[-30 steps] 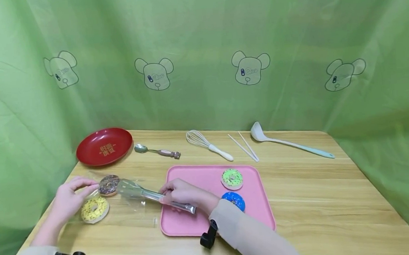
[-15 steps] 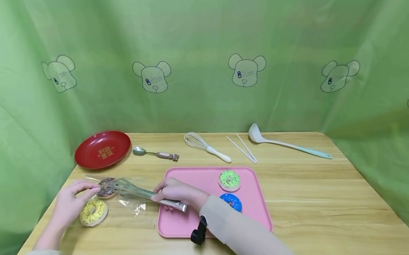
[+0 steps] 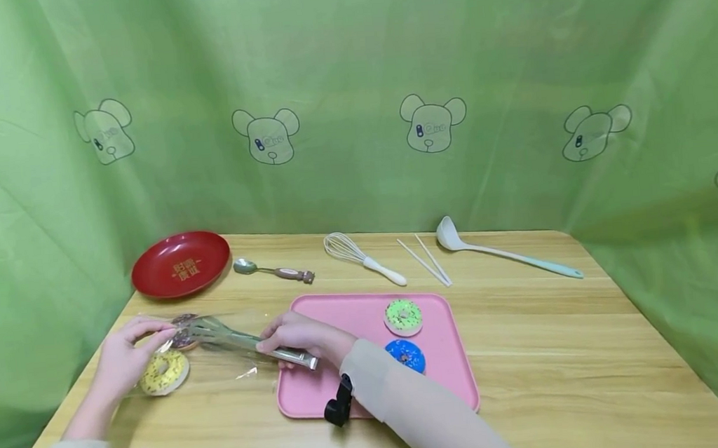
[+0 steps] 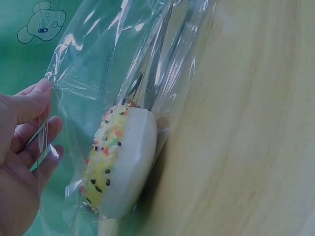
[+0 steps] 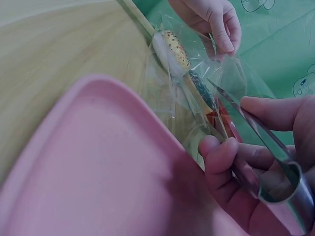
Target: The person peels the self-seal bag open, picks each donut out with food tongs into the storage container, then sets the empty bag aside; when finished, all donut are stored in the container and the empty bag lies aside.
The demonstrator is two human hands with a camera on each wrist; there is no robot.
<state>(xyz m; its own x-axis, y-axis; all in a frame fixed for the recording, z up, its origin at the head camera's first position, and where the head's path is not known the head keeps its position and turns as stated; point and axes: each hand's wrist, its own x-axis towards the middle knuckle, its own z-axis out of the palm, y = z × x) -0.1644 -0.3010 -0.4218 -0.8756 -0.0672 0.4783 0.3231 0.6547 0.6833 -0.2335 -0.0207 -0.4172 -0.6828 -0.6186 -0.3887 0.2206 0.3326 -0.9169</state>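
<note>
Tongs (image 3: 236, 340) and right hand (image 3: 301, 336) had shifted leftward since the earlier frame, so that the head of the tongs overlapped the brown donut (image 3: 186, 343) in the head view. Both hands were pinching: the right hand gripped the two arms of the tongs, and the left hand (image 3: 126, 344) held the edge of a clear plastic bag (image 4: 88, 64). Beside the left hand, a yellow donut (image 3: 175, 377) rested on the desk (image 3: 546, 350). Near the right hand, a pink tray (image 3: 353, 309) carried a green donut (image 3: 404, 327) and a blue donut (image 3: 410, 348). Along the rear, left to right, lay a red plate (image 3: 168, 288), spoon (image 3: 288, 273), whisk (image 3: 384, 270), chopsticks (image 3: 423, 262) and ladle (image 3: 494, 249).
</note>
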